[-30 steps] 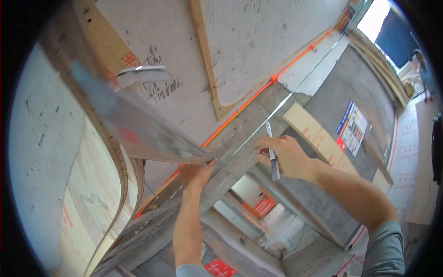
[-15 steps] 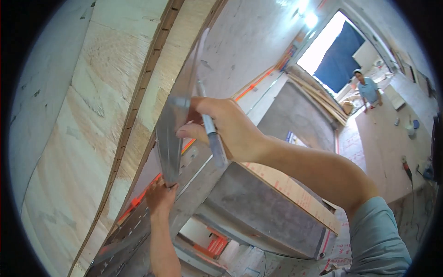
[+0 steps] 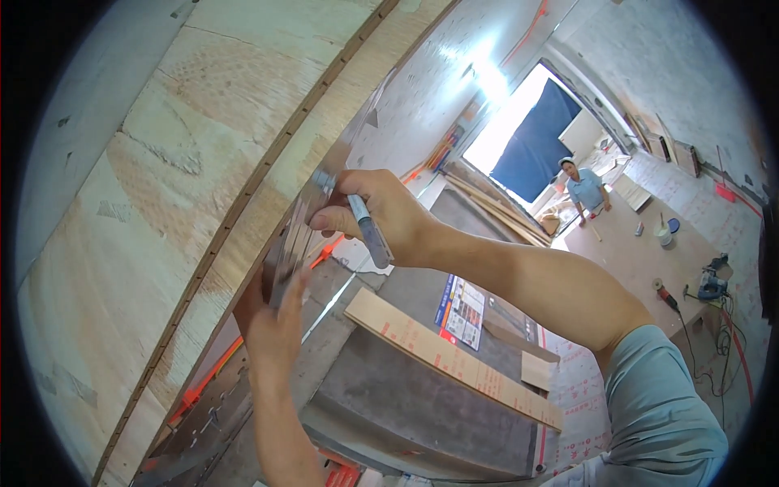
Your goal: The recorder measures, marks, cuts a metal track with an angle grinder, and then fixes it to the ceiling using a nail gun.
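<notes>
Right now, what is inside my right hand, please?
Your right hand holds a slim pale tool; its greyer end sticks out. The part behind your fingers is covered.

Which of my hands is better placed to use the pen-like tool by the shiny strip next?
Your right hand, I'd say: it holds the pen-like tool near the shiny strip. Your left hand is lower, by the strip, with no tool visible, though its grip is unclear.

I see a co-worker (image 3: 584, 190) behind a broad brown board (image 3: 610, 258), with a white tub (image 3: 664, 237) and a red tool (image 3: 668, 298) on it; a dark blue sheet (image 3: 531, 150) covers part of the window (image 3: 505, 122), and nearer me a plank (image 3: 451, 359) lies beside a poster (image 3: 465, 316)
</notes>
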